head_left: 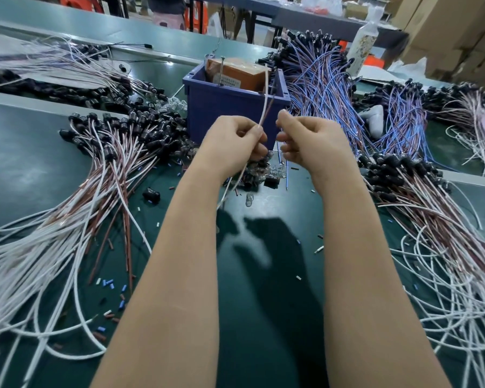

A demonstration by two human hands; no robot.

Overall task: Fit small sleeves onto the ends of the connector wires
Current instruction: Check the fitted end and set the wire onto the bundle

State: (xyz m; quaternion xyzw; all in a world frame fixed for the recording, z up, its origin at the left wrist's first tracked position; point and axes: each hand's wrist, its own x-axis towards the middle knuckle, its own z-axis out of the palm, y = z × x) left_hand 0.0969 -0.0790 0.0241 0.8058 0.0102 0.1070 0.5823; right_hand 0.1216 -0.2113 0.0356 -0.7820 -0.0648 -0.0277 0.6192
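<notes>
A wire pair (pixel 265 107) stands up from my left fingers (pixel 256 134), with my right fingers (pixel 284 116) just beside it on the right. Straight behind both sits a bin (pixel 227 107) on the surface (pixel 263 275), with a box (pixel 235 71) inside it. Left of my fingers a heap of connector wires (pixel 95 169) fans out toward me, and a second heap (pixel 431 208) lies to the right. Behind the right fingers, beside the bin, is a third heap (pixel 319 88), and a bottle (pixel 364 43) stands beyond it. Nearer me, to the left, loose sleeves (pixel 109 282) are scattered.
</notes>
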